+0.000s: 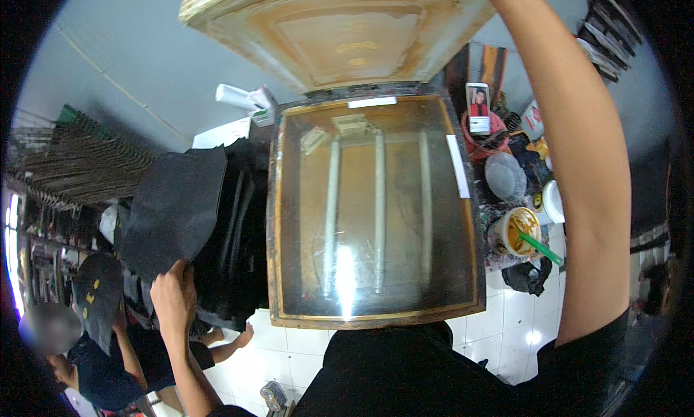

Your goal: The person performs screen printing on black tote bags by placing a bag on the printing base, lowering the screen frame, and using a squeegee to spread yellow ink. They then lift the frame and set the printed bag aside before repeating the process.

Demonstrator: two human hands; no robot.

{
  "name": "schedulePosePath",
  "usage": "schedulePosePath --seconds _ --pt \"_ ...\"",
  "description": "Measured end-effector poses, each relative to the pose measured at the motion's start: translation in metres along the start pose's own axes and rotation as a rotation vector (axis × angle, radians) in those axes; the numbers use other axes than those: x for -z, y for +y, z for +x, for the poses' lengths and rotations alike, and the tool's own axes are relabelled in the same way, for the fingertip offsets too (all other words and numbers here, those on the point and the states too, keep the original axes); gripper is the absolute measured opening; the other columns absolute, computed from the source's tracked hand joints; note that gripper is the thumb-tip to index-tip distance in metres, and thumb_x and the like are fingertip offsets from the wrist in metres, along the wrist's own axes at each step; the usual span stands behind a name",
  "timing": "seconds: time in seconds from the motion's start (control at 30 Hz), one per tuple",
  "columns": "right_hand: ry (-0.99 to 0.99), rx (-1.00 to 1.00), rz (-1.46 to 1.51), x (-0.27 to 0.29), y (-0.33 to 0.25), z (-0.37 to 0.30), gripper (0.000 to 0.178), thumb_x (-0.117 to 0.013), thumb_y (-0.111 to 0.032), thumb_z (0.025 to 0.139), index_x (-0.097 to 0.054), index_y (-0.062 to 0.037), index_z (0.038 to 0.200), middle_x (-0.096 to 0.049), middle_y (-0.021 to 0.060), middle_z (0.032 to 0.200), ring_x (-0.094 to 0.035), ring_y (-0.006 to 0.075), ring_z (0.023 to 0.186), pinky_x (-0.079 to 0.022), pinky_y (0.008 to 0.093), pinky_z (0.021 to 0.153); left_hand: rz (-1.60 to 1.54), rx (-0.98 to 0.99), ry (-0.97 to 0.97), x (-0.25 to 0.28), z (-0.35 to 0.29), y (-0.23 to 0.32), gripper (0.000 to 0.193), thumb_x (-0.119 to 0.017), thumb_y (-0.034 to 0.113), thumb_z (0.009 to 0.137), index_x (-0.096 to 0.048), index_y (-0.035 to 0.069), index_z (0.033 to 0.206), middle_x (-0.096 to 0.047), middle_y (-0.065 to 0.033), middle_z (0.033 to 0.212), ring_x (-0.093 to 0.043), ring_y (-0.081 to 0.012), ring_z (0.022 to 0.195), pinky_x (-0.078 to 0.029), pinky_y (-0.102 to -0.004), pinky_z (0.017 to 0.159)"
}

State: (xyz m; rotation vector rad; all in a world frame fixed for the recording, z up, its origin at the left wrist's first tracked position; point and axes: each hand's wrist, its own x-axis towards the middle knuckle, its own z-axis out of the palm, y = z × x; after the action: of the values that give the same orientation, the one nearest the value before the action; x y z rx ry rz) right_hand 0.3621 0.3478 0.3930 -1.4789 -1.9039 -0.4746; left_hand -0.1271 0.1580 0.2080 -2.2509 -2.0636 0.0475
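My left hand (pixel 173 294) pinches the near edge of a black fabric piece (pixel 173 200), which lies on top of a thick stack of black fabric (pixel 242 229). My right forearm (pixel 571 113) stretches up to the raised screen printing frame (pixel 347 41). The right hand itself is beyond the upper edge of the view. Tilted up from its far side, the frame has yellowish stains on its mesh. Below it lies a glass-topped box (pixel 361 229) with several pale tubes under the glass and white strips along its rim.
At right stand a phone (pixel 478 109), a red basket (pixel 494 135), a clear lid (pixel 505 177) and an orange-stained tub (pixel 515 230) with a green-handled tool (pixel 541 248). Another person (pixel 108 370) at lower left holds a dark piece with yellow prints (pixel 95 287). Racks (pixel 79 160) line the left wall.
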Motion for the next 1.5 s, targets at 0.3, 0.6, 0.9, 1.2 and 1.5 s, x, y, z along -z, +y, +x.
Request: schedulePosePath --seconds 0.3,0.6,0.9,1.2,1.5 --pt "0.01 0.007 -0.043 0.0 0.007 0.003 0.04 -0.075 -0.031 0.076 -0.075 -0.0009 0.103 -0.071 0.0293 0.103 -0.069 0.0443 0.099 -0.054 0.0492 0.088 -0.738 -0.672 -0.356 -0.06 0.003 0.169 0.064 -0.06 0.04 0.101 -0.048 -0.001 0.148 -0.044 -0.0227 0.157 -0.032 -0.0373 0.152 -0.018 -0.0563 0.125" --pt "0.014 0.062 -0.033 -0.006 0.017 0.002 0.034 -0.065 -0.021 0.08 -0.076 0.0004 0.104 -0.071 0.0295 0.105 -0.069 0.0439 0.101 -0.054 0.049 0.089 -0.838 -0.687 -0.315 -0.169 0.036 0.296 0.058 -0.062 0.04 0.099 -0.057 -0.002 0.138 -0.046 -0.0246 0.154 -0.039 -0.0385 0.145 -0.026 -0.053 0.12" --pt "-0.001 0.025 -0.001 -0.001 0.001 0.0 0.033 -0.06 -0.019 0.082 -0.077 0.0027 0.101 -0.071 0.03 0.108 -0.069 0.0442 0.104 -0.054 0.0473 0.092 -0.524 -0.249 -0.051 -0.187 0.215 0.391 0.106 -0.067 0.071 0.082 -0.032 0.005 0.159 -0.012 -0.031 0.167 -0.005 -0.0455 0.156 -0.005 -0.0631 0.123" --pt "-0.01 -0.039 0.036 0.009 -0.001 -0.012 0.034 -0.062 -0.022 0.087 -0.076 0.0034 0.105 -0.071 0.028 0.114 -0.069 0.0411 0.109 -0.054 0.0449 0.094 -0.5 -0.386 -0.176 -0.184 0.239 0.432 0.13 -0.075 0.083 0.062 -0.032 0.008 0.16 -0.008 -0.0276 0.169 0.001 -0.0434 0.158 -0.001 -0.0658 0.123" --pt "-0.022 -0.048 0.015 0.008 -0.004 -0.01 0.035 -0.063 -0.023 0.087 -0.076 0.0032 0.106 -0.071 0.027 0.114 -0.07 0.0399 0.108 -0.055 0.0446 0.094 -0.437 -0.289 -0.3 -0.17 0.237 0.441 0.136 -0.073 0.085 0.062 -0.022 0.01 0.164 -0.002 -0.0279 0.17 0.007 -0.0489 0.156 0.001 -0.0708 0.12"
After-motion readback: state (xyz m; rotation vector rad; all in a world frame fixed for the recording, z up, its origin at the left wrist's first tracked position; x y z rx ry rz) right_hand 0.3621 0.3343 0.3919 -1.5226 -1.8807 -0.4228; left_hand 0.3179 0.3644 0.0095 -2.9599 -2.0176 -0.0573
